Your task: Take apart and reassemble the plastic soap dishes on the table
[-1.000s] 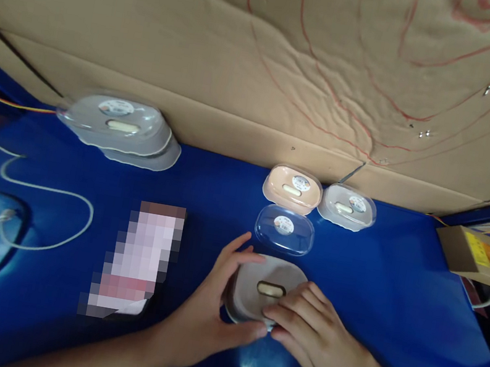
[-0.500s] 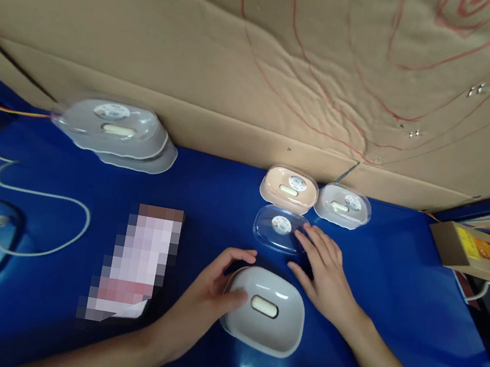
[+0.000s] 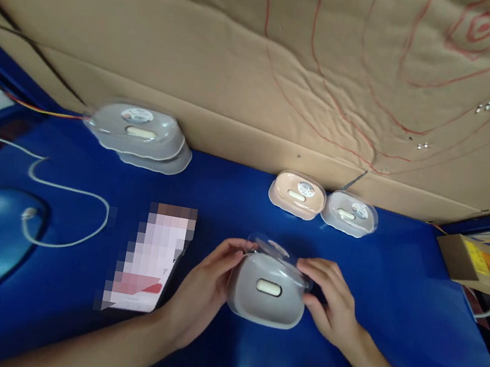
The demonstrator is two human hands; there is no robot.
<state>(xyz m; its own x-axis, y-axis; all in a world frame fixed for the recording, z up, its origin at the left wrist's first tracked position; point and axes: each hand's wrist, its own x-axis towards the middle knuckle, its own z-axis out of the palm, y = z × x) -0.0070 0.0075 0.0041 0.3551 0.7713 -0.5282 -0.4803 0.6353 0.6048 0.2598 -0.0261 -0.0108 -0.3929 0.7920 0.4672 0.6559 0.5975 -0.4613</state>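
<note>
A grey plastic box [image 3: 268,309] with rounded corners and a cream oval piece in its middle stands on the blue table before me. Over its back edge, a clear lid [image 3: 282,258] with a round label is tilted. My right hand [image 3: 331,298] grips the lid's right end between thumb and fingers. At the box's left side, my left hand [image 3: 212,284] is closed around the wall, its fingertips by the lid's left corner. Whether those fingertips also press on the lid, I cannot tell.
Behind are a lidded peach box [image 3: 286,203] and a lidded grey box [image 3: 336,224]. Stacked grey boxes [image 3: 154,162] stand back left. A blurred-out phone [image 3: 144,267] lies left of my arm, with a white cable [image 3: 84,191] beyond. A cardboard box [image 3: 470,265] is at right.
My right hand has taken the clear lid off the table and brought it toward me over the grey box. My left hand has shifted up along the box's side. The view has shifted slightly.
</note>
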